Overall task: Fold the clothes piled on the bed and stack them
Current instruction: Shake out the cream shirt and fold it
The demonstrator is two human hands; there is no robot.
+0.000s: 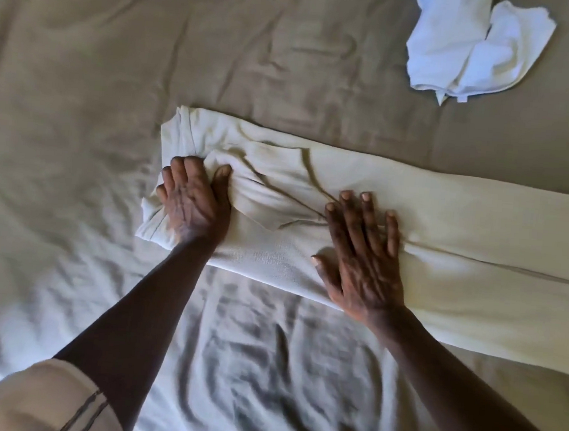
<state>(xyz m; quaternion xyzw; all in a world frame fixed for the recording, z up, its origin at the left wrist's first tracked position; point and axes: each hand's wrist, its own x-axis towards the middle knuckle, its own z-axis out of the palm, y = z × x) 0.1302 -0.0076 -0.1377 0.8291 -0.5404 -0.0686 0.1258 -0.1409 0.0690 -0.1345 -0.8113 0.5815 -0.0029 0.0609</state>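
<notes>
A wrinkled tan sheet covers the bed (90, 102), whose near edge shows at the lower left. In the head view, a long cream garment (466, 210) lies flat across the middle of the bed, its left end folded into a thick bundle. The left hand (191, 200) presses that bundled end, fingers straight. The right hand (362, 256) rests spread wide and flat further along the garment. A crumpled white pile of clothes (473, 46) sits well apart, toward the bed's far side.
</notes>
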